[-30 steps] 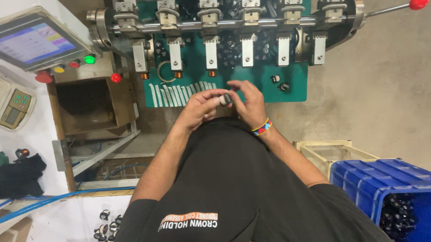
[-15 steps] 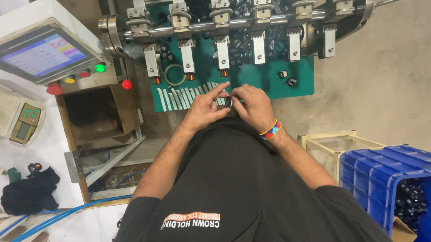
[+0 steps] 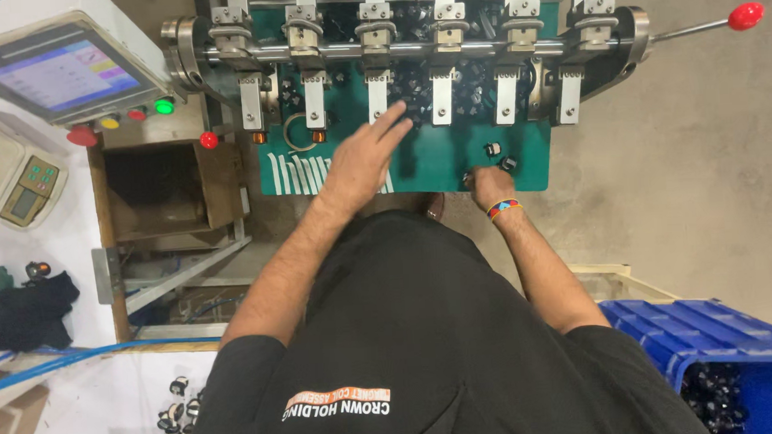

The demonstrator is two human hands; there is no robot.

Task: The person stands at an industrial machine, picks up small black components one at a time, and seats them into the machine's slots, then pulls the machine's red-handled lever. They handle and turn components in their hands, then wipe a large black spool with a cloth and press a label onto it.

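— Hands split now: left hand flat and open over the green plate, fingers spread toward the heap of small black parts under the clamps.

— So the heap lies just ahead of its fingertips?

— Yes, straight ahead. Right hand sits at the plate's near edge, curled; whether it grips anything I can't tell. Two loose black parts lie just beyond its knuckles.

— Nearer hand to the heap?

— Left.

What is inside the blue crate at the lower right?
The blue crate holds a heap of small dark parts, visible at its open near corner. The person's right arm and shirt cover the rest, so how full it is stays hidden.
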